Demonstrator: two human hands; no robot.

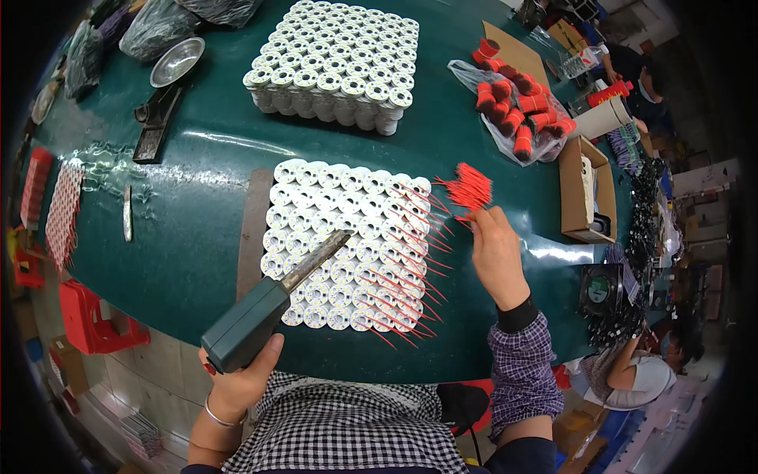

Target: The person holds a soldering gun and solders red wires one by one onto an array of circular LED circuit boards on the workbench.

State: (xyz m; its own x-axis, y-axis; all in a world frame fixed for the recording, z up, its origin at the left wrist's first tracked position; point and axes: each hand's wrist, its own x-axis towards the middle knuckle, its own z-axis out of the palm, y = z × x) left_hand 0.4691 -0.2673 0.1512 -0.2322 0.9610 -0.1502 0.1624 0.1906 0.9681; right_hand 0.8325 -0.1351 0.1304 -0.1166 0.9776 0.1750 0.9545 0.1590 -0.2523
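My left hand (241, 387) is wrapped round the grip of a dark green soldering gun (249, 324). Its metal tip reaches over a flat array of round white LED boards (316, 237) laid in tight rows. Thin red wires (407, 296) stick out to the right from the boards in the right-hand columns. Beyond the array's upper right corner lies a small pile of short red wires (470, 187). My right hand (499, 257) is at the near edge of this pile, thumb and fingertips pinched on a red wire there.
Stacked white boards (332, 67) stand at the back. Bundled red wires (521, 107) lie on a plastic bag, right of it a cardboard box (586, 189). Far left are a metal bowl (178, 62), a black stand (160, 122) and a wired board panel (65, 209). People sit at right.
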